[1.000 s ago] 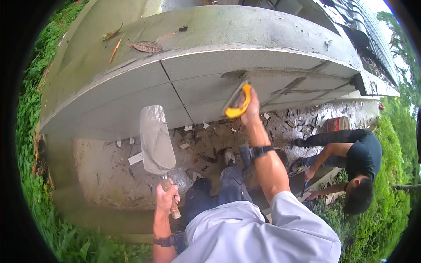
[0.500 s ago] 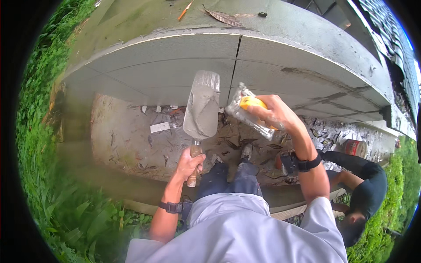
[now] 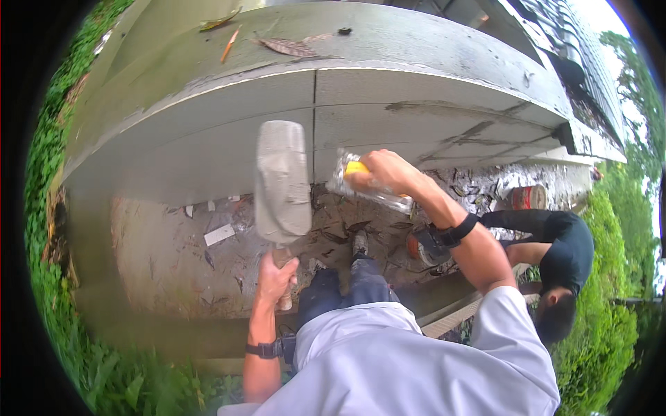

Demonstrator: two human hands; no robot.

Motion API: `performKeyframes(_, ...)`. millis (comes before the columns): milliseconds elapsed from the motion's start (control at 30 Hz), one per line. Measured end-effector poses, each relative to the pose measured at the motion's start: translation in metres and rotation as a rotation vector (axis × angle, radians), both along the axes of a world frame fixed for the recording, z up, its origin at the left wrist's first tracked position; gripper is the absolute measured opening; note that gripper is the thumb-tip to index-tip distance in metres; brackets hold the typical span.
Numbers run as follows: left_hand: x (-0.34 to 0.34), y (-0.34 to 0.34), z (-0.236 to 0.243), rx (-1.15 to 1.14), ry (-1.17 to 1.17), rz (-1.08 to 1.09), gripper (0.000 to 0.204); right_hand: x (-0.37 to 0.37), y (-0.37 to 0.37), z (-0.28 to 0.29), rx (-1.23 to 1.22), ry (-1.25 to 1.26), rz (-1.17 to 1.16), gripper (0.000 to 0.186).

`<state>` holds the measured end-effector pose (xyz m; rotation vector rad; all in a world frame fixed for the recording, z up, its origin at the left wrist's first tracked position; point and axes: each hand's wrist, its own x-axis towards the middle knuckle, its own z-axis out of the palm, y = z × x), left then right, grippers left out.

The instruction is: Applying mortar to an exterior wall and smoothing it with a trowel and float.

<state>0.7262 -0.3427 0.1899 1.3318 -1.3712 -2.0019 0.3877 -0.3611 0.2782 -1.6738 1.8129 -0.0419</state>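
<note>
Swung back from the wall (image 3: pixel 388 90), the yellow-handled float (image 3: pixel 356 168) I hold in my right grip (image 3: pixel 388 172) now sits near the paste-coated trowel (image 3: pixel 283 180) clasped in my left grip (image 3: pixel 276 277).

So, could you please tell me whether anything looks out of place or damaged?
Dark streaks cross the right part of the grey wall, standing out against its plainer left. On the floor, a white scrap and fallen leaves lie scattered, like litter.
</note>
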Motion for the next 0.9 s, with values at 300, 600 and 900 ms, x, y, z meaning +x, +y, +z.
performKeyframes(300,0.051,0.007,-0.002,0.105,-0.072,0.17,0.023,-0.078,-0.027,-0.138,-0.741,-0.541,-1.057,0.042)
performKeyframes(600,0.064,0.013,0.004,0.117,-0.111,0.178,0.031,-0.028,-0.031,-0.144,-0.759,-0.53,-1.022,0.046)
performKeyframes(900,0.059,0.009,0.006,0.097,-0.076,0.175,0.032,0.005,-0.048,-0.166,-0.618,-0.458,-1.024,0.042)
